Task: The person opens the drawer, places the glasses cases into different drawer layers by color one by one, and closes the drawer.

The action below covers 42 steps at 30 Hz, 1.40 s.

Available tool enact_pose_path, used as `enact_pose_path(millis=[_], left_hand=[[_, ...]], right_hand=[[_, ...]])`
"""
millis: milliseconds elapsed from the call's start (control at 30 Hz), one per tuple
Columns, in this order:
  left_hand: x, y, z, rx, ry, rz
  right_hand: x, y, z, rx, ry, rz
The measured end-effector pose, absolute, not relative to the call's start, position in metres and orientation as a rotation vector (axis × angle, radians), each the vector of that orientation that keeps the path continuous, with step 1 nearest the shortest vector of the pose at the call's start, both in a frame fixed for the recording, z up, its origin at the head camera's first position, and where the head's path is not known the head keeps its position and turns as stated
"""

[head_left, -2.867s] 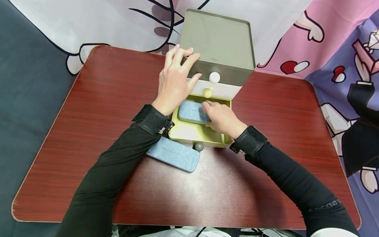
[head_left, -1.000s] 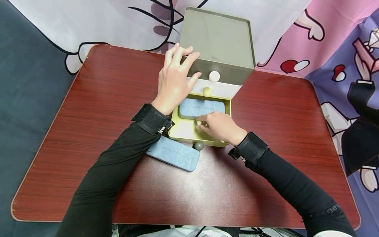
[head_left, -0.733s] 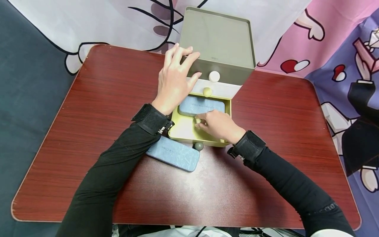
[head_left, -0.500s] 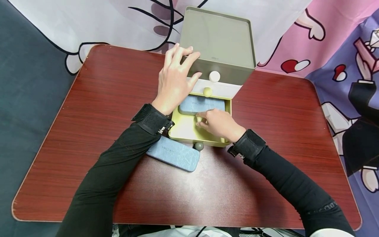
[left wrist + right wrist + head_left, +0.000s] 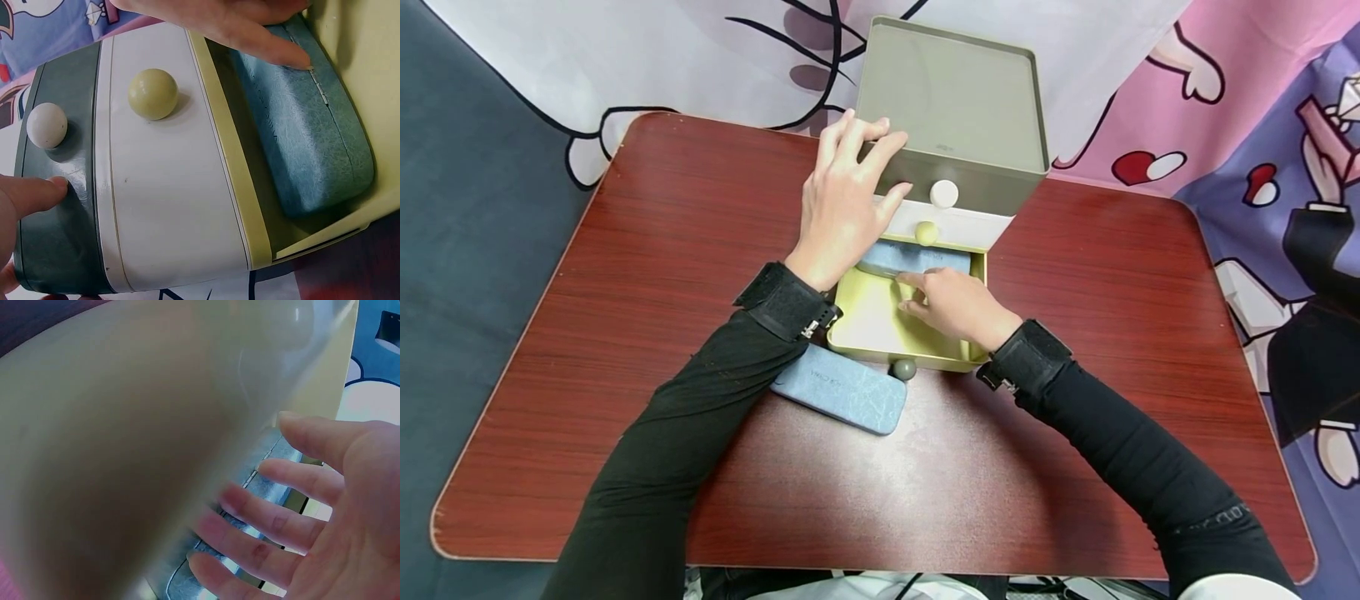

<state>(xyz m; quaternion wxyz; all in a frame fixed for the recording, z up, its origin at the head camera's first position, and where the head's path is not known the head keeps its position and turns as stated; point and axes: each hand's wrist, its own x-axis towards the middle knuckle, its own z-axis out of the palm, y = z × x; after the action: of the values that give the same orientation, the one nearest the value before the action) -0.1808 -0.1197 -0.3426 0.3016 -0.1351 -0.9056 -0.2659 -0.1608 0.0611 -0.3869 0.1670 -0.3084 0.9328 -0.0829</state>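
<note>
A blue glasses case (image 5: 913, 255) with a hinged seam lies inside the pulled-out yellow drawer (image 5: 880, 329), its back part hidden beneath the front of the drawer box (image 5: 951, 100). My right hand (image 5: 958, 304) reaches into the drawer, fingertips at the case's front edge; in the right wrist view its fingers (image 5: 275, 519) are extended and spread. My left hand (image 5: 842, 196) rests on the box's upper left corner, its thumb against the dark green front near the white knob (image 5: 47, 125). A second blue glasses case (image 5: 842, 390) lies on the table, in front of the drawer.
The reddish-brown table (image 5: 647, 275) has rounded corners. A dark green knob (image 5: 903, 369) sticks out from the drawer's front, close to the second case. Above the drawer, a yellow knob (image 5: 927, 233) projects from a white drawer front. A printed curtain (image 5: 700, 58) hangs behind.
The case in the drawer has slid back, partly under the box. My right hand has moved from its right end to its front edge, then forward with it. The left hand stays put.
</note>
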Motion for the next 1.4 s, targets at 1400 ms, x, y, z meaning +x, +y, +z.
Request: enact_pose_path(millis=[1400], left_hand=[[-0.181,-0.118,-0.343,-0.350,-2.402,-0.712]], right_hand=[[-0.091,0.037,-0.372,-1.436,2.949,-0.462]])
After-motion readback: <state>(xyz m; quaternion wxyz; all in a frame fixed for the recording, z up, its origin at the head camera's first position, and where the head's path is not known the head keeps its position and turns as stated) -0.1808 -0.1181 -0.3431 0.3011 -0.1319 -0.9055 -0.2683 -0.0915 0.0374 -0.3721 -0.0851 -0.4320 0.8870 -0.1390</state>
